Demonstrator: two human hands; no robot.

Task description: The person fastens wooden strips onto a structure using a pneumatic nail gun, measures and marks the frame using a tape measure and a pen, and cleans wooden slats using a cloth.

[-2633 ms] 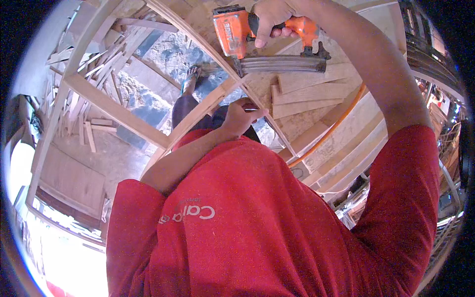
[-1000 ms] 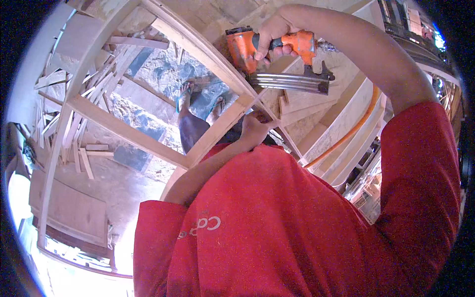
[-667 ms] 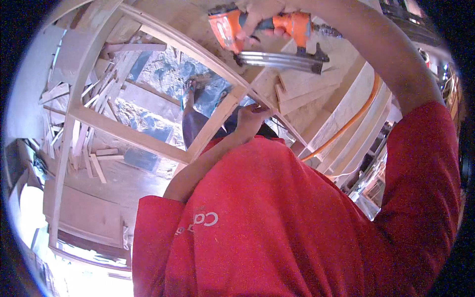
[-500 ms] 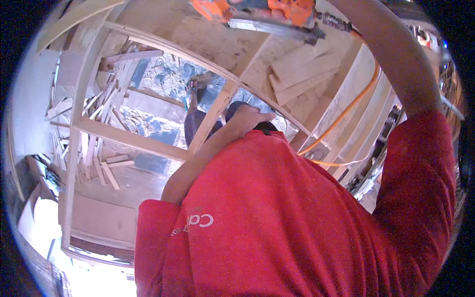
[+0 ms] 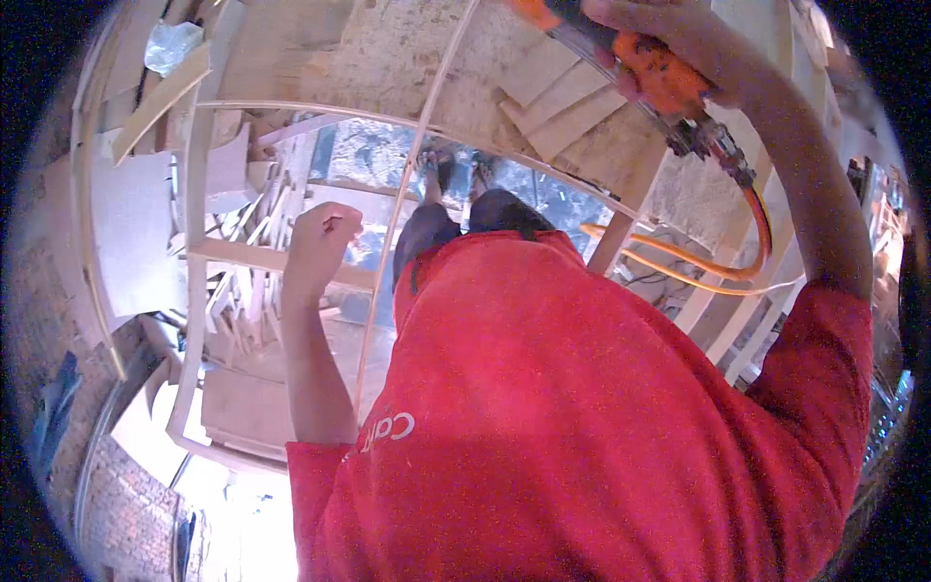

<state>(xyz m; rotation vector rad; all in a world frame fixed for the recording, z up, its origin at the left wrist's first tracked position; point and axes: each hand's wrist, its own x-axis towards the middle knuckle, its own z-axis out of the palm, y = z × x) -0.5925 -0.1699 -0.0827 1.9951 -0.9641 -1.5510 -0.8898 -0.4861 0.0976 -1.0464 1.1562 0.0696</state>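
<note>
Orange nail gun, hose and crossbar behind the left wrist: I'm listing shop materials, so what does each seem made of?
Nail gun: probably painted metal or plastic; its orange surface shows dark patches, but blur leaves the finish unclear.
Hose: likely rubber or plastic, fairly smooth, since it bends in a soft loop.
Crossbar: apparently bare wood, pale and matte, with no visible varnish shine.

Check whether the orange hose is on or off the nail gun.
On: the orange hose runs into the metal coupling on the nail gun held in the right hand.
</note>
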